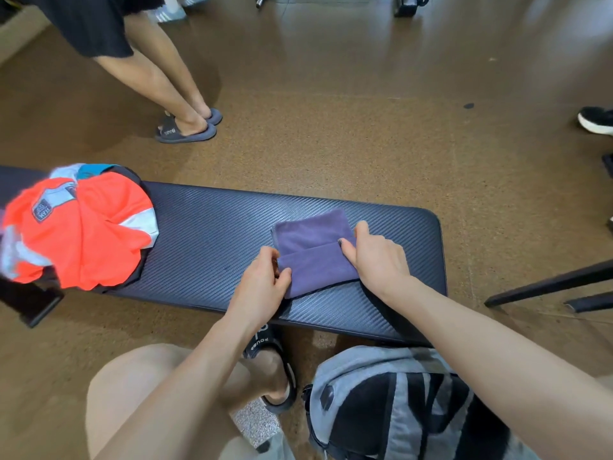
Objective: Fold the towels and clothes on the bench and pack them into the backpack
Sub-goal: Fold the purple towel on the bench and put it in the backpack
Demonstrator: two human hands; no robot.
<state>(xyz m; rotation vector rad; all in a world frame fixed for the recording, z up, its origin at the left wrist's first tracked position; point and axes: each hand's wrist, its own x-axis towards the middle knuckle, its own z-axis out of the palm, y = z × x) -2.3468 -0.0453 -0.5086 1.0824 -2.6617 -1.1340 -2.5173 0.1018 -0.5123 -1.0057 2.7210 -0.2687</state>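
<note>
Folding is under way on the purple towel, which lies on the desk toward its right end, already doubled into a small rectangle with one flap laid over the other. The left hand pinches the towel's near-left edge between thumb and fingers; the right hand presses on its right edge, thumb on the fold line and fingers curled over the cloth. To the towel's left, at the desk's far end, an orange-and-grey shirt sits in a loose heap on other crumpled clothes, not yet folded. Below the towel, on the floor against the desk, stands the grey backpack; whether it is open I cannot tell, and nothing seems packed. By my reckoning the job has barely begun.
</note>
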